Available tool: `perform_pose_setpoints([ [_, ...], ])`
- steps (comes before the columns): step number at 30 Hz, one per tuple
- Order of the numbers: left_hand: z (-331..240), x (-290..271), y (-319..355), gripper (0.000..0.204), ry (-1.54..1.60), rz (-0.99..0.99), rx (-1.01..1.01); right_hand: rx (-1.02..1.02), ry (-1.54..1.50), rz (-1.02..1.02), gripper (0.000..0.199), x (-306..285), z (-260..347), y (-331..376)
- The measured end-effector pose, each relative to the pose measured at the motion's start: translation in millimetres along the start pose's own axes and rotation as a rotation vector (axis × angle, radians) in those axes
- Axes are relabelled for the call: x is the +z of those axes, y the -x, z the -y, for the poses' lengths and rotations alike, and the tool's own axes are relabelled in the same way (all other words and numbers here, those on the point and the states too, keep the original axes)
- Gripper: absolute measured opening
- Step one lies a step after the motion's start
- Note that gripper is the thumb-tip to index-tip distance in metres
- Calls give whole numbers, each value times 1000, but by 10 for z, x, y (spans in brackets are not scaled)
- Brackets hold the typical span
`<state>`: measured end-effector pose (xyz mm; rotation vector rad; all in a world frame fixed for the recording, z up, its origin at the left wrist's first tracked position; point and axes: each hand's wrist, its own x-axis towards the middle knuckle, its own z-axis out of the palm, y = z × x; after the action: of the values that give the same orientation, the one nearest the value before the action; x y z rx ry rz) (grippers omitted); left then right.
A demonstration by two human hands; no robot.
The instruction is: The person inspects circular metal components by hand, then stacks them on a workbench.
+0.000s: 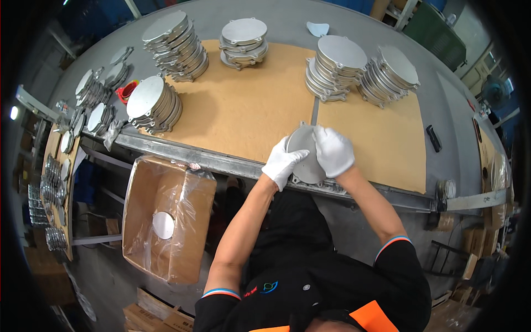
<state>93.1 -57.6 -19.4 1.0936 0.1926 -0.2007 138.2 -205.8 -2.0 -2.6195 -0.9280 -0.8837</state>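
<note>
Two hands are working: your left hand is grasping one round metal plate at the bench's front edge, thumb lying on its face; your right hand's fingers are curling at its right rim, their grip partly hidden. Its long outline is pointing away from you. Five large plate stacks are standing beyond.

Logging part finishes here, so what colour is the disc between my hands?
The disc is plain silvery grey, seen best in the head view.
</note>
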Motion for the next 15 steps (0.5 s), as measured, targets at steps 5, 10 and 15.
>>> perform_pose_setpoints([
  [5, -11, 21, -11, 49, -54, 23, 9, -1, -69, -27, 6, 16, -60, -24],
  [10, 5, 6, 12, 49, -6, 12, 0, -16, -30, -39, 5, -32, 38, 114],
  [15, -12, 48, -10, 43, -61, -1, 13, 58, -122, -29, 10, 22, -65, -40],
])
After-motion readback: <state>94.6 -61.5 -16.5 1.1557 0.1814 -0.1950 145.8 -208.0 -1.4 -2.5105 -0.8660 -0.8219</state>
